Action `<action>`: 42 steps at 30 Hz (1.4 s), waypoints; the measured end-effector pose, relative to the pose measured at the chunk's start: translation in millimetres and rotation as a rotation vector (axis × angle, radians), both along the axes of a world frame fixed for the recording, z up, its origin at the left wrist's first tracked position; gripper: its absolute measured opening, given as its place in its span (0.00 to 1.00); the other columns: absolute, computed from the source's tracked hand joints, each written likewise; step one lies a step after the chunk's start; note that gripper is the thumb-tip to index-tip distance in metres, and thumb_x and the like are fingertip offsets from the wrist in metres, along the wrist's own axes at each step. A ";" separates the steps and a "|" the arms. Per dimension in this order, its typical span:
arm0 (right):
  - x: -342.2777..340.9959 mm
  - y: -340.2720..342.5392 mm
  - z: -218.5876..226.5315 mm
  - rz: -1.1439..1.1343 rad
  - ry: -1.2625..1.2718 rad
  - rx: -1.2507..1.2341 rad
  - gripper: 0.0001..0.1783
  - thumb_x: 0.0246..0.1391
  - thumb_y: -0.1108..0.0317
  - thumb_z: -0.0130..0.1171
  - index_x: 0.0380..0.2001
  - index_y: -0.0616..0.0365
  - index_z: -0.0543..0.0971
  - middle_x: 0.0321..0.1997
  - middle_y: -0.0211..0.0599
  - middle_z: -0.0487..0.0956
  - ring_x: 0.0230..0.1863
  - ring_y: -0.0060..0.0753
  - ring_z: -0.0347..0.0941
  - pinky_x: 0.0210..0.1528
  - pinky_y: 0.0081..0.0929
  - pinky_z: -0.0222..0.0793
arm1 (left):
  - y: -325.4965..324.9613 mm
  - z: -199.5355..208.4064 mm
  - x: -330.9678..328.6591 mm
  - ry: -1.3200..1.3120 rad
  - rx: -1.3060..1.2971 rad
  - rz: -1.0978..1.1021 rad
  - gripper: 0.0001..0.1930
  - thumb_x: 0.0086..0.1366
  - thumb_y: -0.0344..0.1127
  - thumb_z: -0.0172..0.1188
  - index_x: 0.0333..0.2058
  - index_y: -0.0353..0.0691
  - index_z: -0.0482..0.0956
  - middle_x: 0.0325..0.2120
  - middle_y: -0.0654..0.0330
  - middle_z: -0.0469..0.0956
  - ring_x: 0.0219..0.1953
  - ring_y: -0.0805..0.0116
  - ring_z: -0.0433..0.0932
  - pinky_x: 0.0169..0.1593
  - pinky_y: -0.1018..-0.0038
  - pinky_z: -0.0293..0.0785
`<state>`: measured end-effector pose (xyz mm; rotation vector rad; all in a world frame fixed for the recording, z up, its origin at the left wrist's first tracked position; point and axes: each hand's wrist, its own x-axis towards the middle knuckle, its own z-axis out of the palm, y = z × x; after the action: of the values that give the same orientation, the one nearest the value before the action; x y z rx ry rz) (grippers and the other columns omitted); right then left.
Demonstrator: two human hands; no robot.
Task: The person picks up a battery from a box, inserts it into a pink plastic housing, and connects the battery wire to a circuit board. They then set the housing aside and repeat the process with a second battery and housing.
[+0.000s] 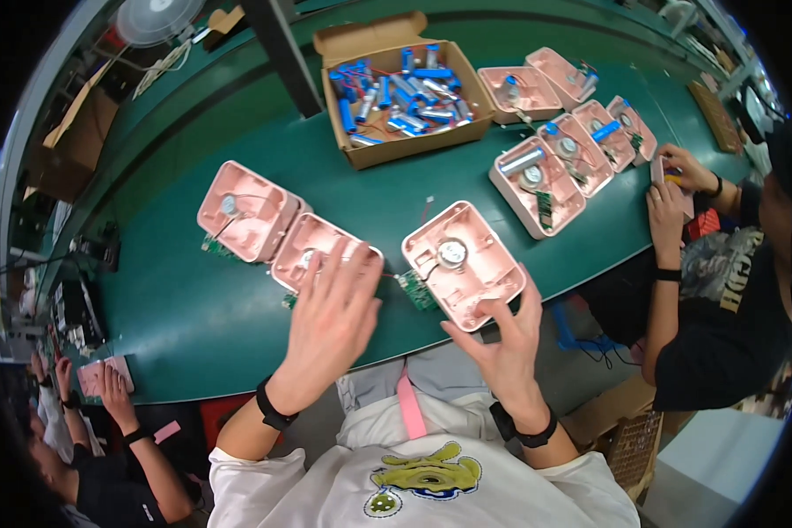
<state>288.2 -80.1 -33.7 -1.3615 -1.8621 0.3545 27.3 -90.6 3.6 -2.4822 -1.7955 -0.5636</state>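
Observation:
My right hand grips the lower right corner of a pink plastic housing, thumb and fingers around its wall. A round silver speaker sits inside that housing, and a green circuit board hangs by wires at its left side. My left hand lies open, fingers stretched over a second pink housing and partly hiding it. Whether those fingers touch it I cannot tell. Against that one stands a third pink housing, also with a speaker and a board beside it.
A cardboard box of blue and silver battery cells with wires stands at the back. Several more pink housings, some with cells, are grouped to the right. A co-worker's hands work at the right edge; another person's hand is at lower left.

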 end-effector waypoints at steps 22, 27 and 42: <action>-25.0 106.1 67.2 0.314 -0.097 -0.127 0.15 0.58 0.64 0.72 0.43 0.64 0.84 0.38 0.48 0.88 0.35 0.44 0.86 0.35 0.36 0.79 | 43.5 10.2 55.0 -0.119 -0.038 0.010 0.35 0.57 0.33 0.77 0.62 0.32 0.73 0.45 0.53 0.84 0.54 0.50 0.74 0.56 0.56 0.66; -32.5 127.1 44.3 0.434 0.101 -0.301 0.12 0.60 0.69 0.68 0.41 0.69 0.84 0.27 0.46 0.87 0.26 0.39 0.85 0.30 0.33 0.78 | 58.1 9.3 61.0 -0.325 -0.203 0.075 0.35 0.57 0.33 0.78 0.62 0.33 0.73 0.36 0.56 0.84 0.50 0.52 0.75 0.56 0.58 0.66; 1.1 107.8 39.0 0.584 0.947 -0.742 0.12 0.71 0.68 0.61 0.46 0.68 0.83 0.37 0.37 0.86 0.24 0.19 0.79 0.23 0.17 0.71 | 91.0 15.9 54.7 -0.379 -0.217 -0.002 0.27 0.57 0.29 0.76 0.55 0.37 0.77 0.32 0.58 0.77 0.36 0.58 0.78 0.48 0.63 0.71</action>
<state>289.3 27.7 5.4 -0.7461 -1.2607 1.7744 82.0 0.4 19.6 -2.6599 -2.0813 -0.9420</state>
